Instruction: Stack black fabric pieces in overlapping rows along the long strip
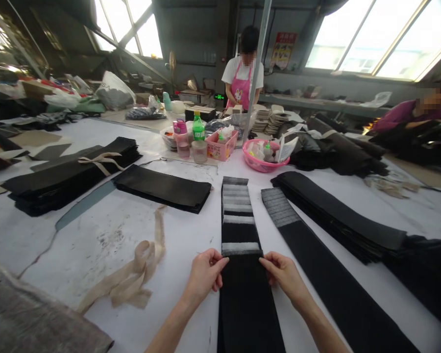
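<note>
A long black fabric strip lies in front of me, its far edge pinched at both corners. My left hand is closed on the left corner, thumb against forefinger. The right corner is held the same way by my right hand. Beyond that edge, overlapping strips with grey and whitish bands show in a staggered row. Right of my right hand, another long black strip runs diagonally, with a stepped grey end.
Stacks of black pieces lie at left, centre left and right. A beige cloth band curls on the white table. Farther back stand a pink basin, a green bottle and a metal pole. Two people are beyond.
</note>
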The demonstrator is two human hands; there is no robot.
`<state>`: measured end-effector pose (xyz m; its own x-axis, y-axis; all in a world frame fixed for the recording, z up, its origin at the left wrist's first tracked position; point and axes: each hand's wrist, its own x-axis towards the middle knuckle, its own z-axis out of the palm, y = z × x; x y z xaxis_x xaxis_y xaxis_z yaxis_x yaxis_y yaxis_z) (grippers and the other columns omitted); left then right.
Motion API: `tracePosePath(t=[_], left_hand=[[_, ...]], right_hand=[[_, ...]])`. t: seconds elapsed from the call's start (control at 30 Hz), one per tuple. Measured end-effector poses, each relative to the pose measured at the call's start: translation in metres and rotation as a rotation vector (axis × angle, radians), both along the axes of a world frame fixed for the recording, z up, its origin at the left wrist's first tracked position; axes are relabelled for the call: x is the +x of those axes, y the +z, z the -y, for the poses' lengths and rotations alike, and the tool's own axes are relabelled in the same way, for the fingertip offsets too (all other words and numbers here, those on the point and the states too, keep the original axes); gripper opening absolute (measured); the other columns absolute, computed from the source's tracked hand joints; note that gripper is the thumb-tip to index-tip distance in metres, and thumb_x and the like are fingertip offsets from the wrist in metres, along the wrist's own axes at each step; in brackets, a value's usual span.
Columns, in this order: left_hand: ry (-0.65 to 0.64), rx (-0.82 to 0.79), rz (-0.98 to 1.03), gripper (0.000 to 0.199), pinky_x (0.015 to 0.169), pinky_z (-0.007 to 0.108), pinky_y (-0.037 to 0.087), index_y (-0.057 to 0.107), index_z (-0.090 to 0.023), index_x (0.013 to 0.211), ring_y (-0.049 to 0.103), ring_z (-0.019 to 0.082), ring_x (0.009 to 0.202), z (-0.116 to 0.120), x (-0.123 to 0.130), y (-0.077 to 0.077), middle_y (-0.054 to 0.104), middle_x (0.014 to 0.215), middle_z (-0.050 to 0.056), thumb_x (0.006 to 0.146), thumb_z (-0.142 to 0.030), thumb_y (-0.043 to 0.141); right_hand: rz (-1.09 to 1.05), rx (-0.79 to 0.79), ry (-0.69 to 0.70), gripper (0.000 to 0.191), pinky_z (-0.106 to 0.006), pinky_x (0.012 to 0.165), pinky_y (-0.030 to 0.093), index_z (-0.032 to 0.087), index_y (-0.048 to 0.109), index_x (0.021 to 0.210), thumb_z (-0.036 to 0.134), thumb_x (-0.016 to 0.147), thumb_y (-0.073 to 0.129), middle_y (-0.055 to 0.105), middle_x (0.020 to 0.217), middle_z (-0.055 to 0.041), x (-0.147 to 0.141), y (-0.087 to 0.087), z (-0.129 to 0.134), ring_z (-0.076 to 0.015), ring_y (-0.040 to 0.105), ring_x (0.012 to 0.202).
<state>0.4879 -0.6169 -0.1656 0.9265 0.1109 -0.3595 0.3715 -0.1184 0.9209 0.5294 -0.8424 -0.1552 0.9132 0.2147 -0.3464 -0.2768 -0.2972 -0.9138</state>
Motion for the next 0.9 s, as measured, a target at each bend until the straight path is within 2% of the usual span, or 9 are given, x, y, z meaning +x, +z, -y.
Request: tracePosePath(t=[0.13,0.3,0.57,0.9], left_hand=[[-0.027,-0.011,-0.013,0.025,0.028,0.014,0.029,0.049,-0.019,0.068,0.046,0.009,0.026,0.000,0.002,-0.001,0.055,0.036,-0.004,0.082,-0.039,0.054],[-0.042,0.019,0.001,0.027,0.027,0.014,0.029,0.049,-0.019,0.066,0.047,0.009,0.026,-0.004,0.008,0.000,0.053,0.036,-0.005,0.083,-0.039,0.052],[-0.001,0.108,-0.018,0.025,0.025,0.013,0.027,0.049,-0.019,0.065,0.045,0.008,0.026,0.000,0.017,0.004,0.049,0.036,-0.007,0.083,-0.036,0.053],[0.031,0.107,-0.036,0.025,0.023,0.014,0.030,0.048,-0.019,0.067,0.050,0.009,0.028,0.000,0.020,-0.003,0.052,0.046,-0.007,0.083,-0.037,0.053]], right_hand=[[0.044,-0.111,-0.019,0.032,-0.021,0.040,0.027,0.018,0.054,0.068,0.048,0.078,0.059,0.043,0.048,0.0058,0.001,-0.006,-0.001,-0.0094,0.041,0.042],[0.161,-0.250,0.019,0.032,-0.022,0.045,0.032,0.018,0.055,0.066,0.045,0.083,0.054,0.046,0.052,0.0043,0.006,-0.011,-0.001,-0.0103,0.044,0.046],[0.226,-0.514,-0.012,0.031,-0.023,0.045,0.032,0.021,0.057,0.065,0.046,0.082,0.051,0.056,0.051,0.0016,0.015,-0.013,-0.003,-0.0141,0.052,0.048],[0.133,-0.561,0.027,0.031,-0.022,0.045,0.032,0.021,0.056,0.065,0.046,0.083,0.050,0.058,0.049,0.0036,0.018,-0.008,-0.005,-0.0125,0.054,0.041]])
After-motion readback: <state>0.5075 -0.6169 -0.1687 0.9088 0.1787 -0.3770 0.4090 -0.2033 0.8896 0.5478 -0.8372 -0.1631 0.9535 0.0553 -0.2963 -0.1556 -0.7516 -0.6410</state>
